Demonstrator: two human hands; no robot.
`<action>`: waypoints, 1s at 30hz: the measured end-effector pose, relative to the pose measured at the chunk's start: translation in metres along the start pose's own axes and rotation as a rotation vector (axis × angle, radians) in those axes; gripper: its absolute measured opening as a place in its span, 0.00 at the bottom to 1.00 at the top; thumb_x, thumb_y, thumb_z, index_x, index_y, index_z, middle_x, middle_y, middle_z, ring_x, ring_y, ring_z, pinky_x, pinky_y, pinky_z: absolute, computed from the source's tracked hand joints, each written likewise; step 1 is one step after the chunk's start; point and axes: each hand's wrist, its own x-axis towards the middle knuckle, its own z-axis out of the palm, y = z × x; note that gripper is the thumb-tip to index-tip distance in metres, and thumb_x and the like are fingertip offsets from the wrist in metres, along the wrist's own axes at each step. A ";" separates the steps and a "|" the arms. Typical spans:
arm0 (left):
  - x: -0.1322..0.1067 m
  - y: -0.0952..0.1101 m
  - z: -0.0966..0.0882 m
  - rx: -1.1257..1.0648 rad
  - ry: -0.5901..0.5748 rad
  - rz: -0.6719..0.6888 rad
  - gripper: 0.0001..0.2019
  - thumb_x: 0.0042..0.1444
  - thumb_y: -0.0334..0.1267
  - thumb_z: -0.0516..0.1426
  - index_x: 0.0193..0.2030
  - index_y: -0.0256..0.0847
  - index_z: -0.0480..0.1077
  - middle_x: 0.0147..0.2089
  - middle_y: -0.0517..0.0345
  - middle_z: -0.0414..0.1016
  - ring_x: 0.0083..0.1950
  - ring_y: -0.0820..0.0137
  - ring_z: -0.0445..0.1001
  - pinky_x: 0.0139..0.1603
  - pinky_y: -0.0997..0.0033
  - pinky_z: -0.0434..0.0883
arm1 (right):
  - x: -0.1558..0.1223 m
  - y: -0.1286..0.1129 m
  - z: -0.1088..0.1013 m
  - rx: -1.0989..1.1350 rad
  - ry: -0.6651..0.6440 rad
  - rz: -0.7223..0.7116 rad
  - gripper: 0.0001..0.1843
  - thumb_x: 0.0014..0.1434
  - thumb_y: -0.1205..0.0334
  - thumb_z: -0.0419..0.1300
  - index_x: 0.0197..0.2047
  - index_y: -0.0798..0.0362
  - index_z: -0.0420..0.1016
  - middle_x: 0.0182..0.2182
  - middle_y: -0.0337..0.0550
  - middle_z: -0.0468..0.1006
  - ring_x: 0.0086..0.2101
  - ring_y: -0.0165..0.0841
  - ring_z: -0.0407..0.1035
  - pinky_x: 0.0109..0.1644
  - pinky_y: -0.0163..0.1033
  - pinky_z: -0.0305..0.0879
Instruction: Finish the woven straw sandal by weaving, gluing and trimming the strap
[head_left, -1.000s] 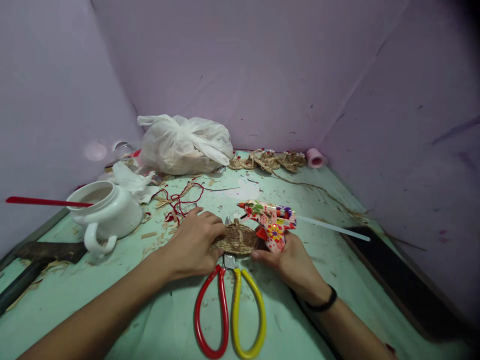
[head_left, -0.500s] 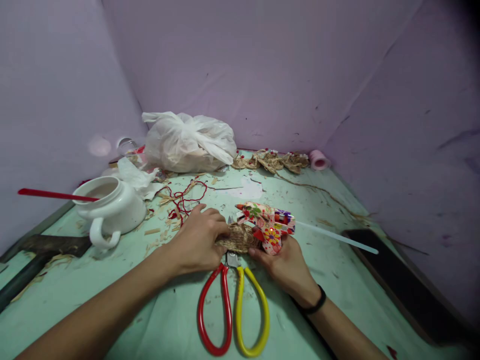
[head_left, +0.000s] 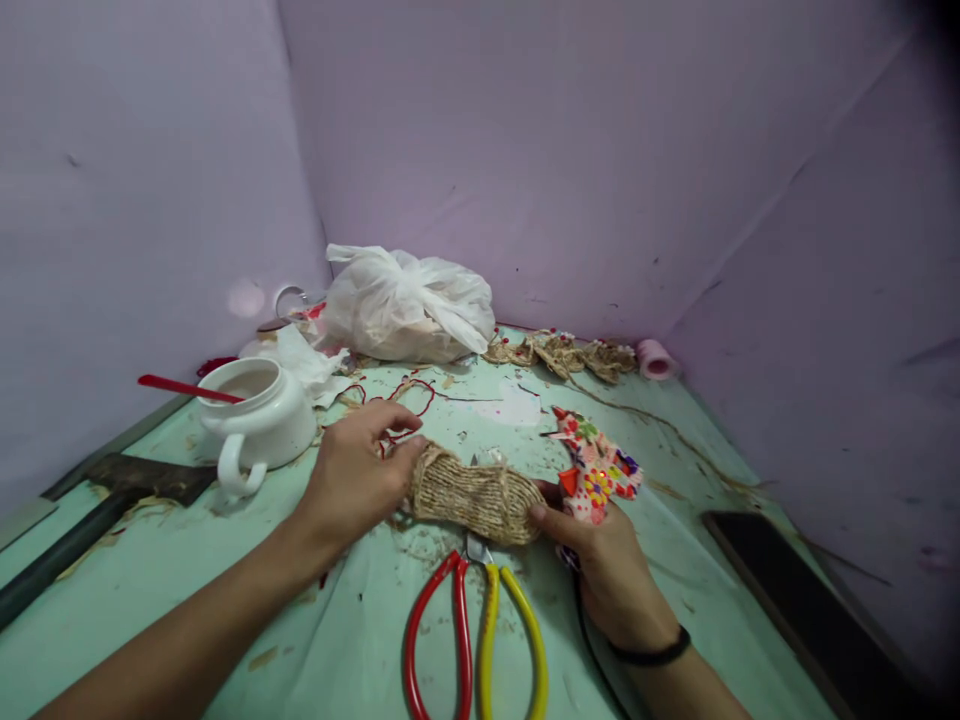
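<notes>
A bound piece of coiled straw-coloured twine [head_left: 476,495] is held crosswise above the table. At its left end is my left hand [head_left: 360,475], the thumb against the twine and the index finger reaching past it; the lower fingers are hidden. My right hand [head_left: 619,570] grips a flower-patterned glue gun [head_left: 600,470] by its handle, while its thumb pinches the right end of the twine piece. The gun's nozzle points up and left, apart from the twine. Under the piece lie cutting pliers [head_left: 491,625] with one red and one yellow handle, their jaws mostly covered.
On the left stand a white pot [head_left: 259,425] with a red stick in it and a dark-handled hammer [head_left: 142,480]. Further back are a tied plastic bag [head_left: 409,310], twine shapes [head_left: 562,355] and a pink spool [head_left: 655,360]. A dark flat slab [head_left: 787,580] lies right.
The twine piece has come away from beneath the glue gun's nozzle and shows more of its length. The gun has moved right and tilted in my right hand. My left hand has shifted slightly left.
</notes>
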 end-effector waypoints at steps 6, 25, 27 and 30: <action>-0.015 0.014 0.003 -0.212 -0.185 -0.186 0.20 0.47 0.46 0.54 0.10 0.38 0.60 0.11 0.63 0.57 0.16 0.78 0.56 0.17 0.76 0.53 | -0.010 -0.002 0.009 0.097 0.190 -0.133 0.18 0.29 0.64 0.71 0.28 0.57 0.75 0.27 0.42 0.78 0.29 0.35 0.71 0.34 0.38 0.67; -0.021 0.003 0.040 -1.000 -0.147 -0.574 0.15 0.34 0.37 0.64 0.22 0.37 0.59 0.16 0.70 0.56 0.15 0.84 0.51 0.13 0.83 0.44 | -0.019 -0.019 -0.022 -0.299 0.162 -0.187 0.18 0.43 0.48 0.64 0.27 0.56 0.72 0.21 0.43 0.75 0.17 0.28 0.62 0.18 0.32 0.59; -0.021 0.003 0.039 -0.975 -0.128 -0.580 0.15 0.35 0.37 0.64 0.21 0.37 0.60 0.15 0.70 0.57 0.15 0.83 0.51 0.13 0.82 0.45 | -0.023 -0.022 -0.032 -0.378 0.083 -0.255 0.20 0.49 0.44 0.58 0.24 0.55 0.70 0.19 0.41 0.72 0.16 0.27 0.59 0.18 0.32 0.56; -0.022 0.004 0.040 -0.940 -0.117 -0.613 0.15 0.33 0.37 0.64 0.20 0.37 0.60 0.14 0.69 0.58 0.15 0.83 0.52 0.13 0.81 0.46 | -0.031 -0.021 -0.039 -0.456 -0.026 -0.340 0.22 0.53 0.44 0.53 0.20 0.53 0.66 0.16 0.38 0.66 0.18 0.28 0.58 0.20 0.32 0.56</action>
